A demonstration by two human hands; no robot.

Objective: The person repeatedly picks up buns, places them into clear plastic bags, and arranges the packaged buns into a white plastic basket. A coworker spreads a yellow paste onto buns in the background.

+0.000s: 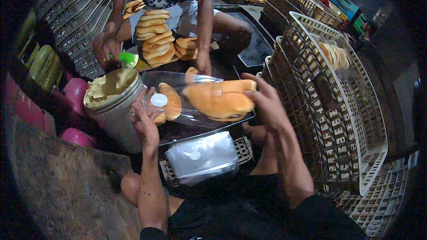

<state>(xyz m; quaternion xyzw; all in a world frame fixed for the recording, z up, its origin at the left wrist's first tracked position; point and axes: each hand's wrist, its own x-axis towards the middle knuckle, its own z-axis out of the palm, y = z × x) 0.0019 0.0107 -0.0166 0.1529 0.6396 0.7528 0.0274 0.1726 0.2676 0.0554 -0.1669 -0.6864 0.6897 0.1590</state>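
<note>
My left hand (146, 123) grips one end of a clear plastic bag (195, 116) that bears a round white label. Golden bread rolls (218, 101), pressed together and blurred by motion, lie at the bag's other end. How far they sit inside it, I cannot tell. My right hand (267, 101) holds these rolls by their right end, fingers on top. Below the bag a dark metal tray (186, 135) carries loose rolls (171, 101), seen partly through the film. A stack of flat clear bags (206, 156) rests on a plastic crate before my lap.
A tub of pale cream (111, 88) stands at left. Across the tray, a co-worker's hand (110, 45) holds a green-handled tool (127, 58); the other reaches a roll. Stacked rolls (155, 40) stand beyond. Tall plastic crates (337, 123) crowd the right, a wooden board (66, 180) the lower left.
</note>
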